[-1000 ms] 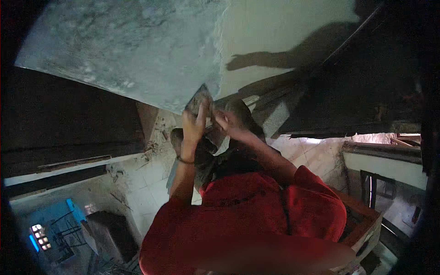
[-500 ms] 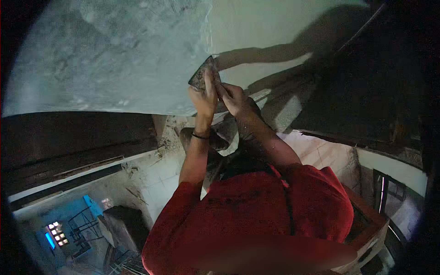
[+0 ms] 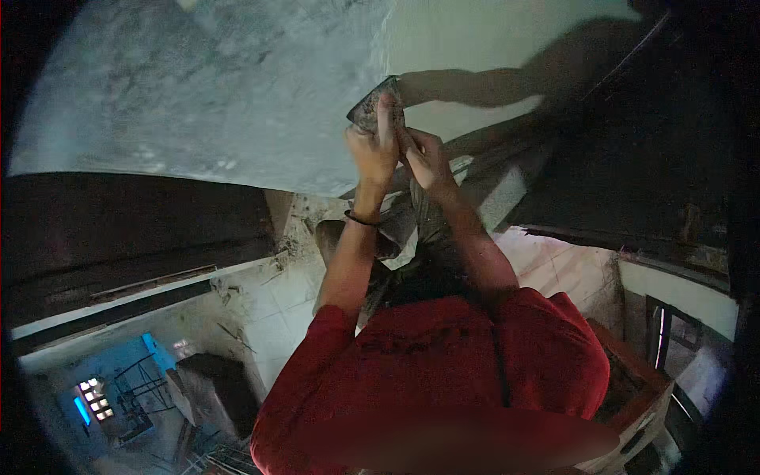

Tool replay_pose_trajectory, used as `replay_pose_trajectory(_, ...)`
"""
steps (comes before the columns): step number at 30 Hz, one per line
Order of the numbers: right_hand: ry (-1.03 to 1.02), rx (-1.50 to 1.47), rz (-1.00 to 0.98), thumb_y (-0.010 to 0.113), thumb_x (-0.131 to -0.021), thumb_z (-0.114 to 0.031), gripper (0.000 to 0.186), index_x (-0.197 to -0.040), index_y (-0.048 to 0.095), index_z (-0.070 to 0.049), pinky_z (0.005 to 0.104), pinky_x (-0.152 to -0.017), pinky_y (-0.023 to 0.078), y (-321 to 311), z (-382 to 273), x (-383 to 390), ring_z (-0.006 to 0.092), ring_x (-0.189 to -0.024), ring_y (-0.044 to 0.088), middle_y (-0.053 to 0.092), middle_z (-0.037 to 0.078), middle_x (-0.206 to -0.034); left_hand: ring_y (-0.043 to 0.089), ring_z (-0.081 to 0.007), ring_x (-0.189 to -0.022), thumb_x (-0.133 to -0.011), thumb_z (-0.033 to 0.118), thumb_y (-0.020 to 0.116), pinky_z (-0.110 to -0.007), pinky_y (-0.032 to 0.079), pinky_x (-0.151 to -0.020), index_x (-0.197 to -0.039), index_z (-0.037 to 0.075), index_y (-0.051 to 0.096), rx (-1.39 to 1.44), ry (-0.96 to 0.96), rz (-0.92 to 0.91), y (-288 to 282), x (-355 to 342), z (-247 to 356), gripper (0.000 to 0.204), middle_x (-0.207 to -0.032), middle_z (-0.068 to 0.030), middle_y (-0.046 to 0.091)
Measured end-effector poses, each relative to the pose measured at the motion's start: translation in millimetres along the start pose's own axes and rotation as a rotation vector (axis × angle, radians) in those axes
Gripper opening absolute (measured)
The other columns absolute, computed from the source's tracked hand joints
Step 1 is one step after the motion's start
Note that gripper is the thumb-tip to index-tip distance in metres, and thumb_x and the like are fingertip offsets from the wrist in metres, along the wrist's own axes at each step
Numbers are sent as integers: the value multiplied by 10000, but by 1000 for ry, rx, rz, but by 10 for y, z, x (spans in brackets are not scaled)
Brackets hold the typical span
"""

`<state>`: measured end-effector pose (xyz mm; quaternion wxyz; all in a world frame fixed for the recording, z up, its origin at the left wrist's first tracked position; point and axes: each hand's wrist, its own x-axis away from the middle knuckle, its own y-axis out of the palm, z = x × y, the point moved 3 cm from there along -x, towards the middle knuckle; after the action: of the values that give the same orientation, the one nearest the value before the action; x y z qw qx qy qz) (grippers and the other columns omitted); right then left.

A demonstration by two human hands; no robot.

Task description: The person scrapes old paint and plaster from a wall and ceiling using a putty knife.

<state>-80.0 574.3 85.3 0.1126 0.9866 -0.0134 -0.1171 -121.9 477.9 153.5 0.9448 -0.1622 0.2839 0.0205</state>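
A scraper (image 3: 369, 109) with a dark, smeared, wide blade is in my hands, close against the wall (image 3: 229, 95). My left hand (image 3: 372, 158) grips it from below, the fingers lying along the blade. Beside it my right hand (image 3: 427, 161) is closed around what looks like the handle end, mostly hidden by the fingers. The blade is at the border where rough, mottled grey wall meets a smooth pale green area (image 3: 467, 39).
Dark ledges flank me at left (image 3: 134, 229) and right (image 3: 633, 174). Pale floor tiles (image 3: 273, 328) with debris lie below. A dark box-like piece of furniture (image 3: 218, 388) stands at lower left, a wooden one (image 3: 629, 372) at lower right. My shadow falls across the wall.
Both hands and the scraper have moved up and to the right along the wall. The grip looks the same.
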Motion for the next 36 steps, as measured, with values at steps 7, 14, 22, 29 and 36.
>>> replay_pose_trajectory(7, -211, 346, 50, 466, -1006, -268, 327, -951, 565, 39, 282, -614, 391, 65, 51, 61, 91, -703, 417, 493, 23, -735, 516, -71, -617, -976, 197, 528, -273, 429, -529, -1118, -47, 638, 20, -169, -87, 3, 198, -247, 303, -688, -71, 611)
replay_pose_trajectory(14, 36, 258, 94, 495, -992, -262, 318, -869, 564, 22, 277, -574, 371, -26, 86, -5, 99, -631, 399, 483, 15, -680, 430, -53, -545, -979, 181, 531, -288, 365, -454, -1133, -14, 665, 42, -245, -85, 30, 153, -319, 282, -699, -23, 606)
replay_pose_trajectory(22, -66, 247, 62, 489, -988, -233, 299, -1003, 592, 47, 285, -621, 394, -19, -88, -104, 98, -689, 423, 530, 40, -757, 535, -91, -674, -978, 228, 526, -284, 477, -626, -1150, -86, 607, -166, -385, -197, 31, 68, -440, 367, -874, -142, 686)
replay_pose_trajectory(29, 209, 220, 58, 476, -987, -184, 266, -910, 538, 64, 287, -675, 394, 31, -129, -2, 119, -717, 404, 474, 36, -740, 610, -211, -867, -986, 125, 466, -317, 478, -752, -1357, -13, 463, -207, -141, -147, 91, 293, -693, 397, -1206, -203, 612)
replay_pose_trajectory(36, -31, 471, 95, 482, -991, -227, 279, -901, 560, 26, 287, -620, 388, 27, -19, -66, 112, -664, 390, 451, 50, -675, 466, -172, -554, -937, 110, 542, -305, 387, -541, -1313, 23, 511, -406, 33, -113, 79, 127, -434, 387, -726, -169, 583)
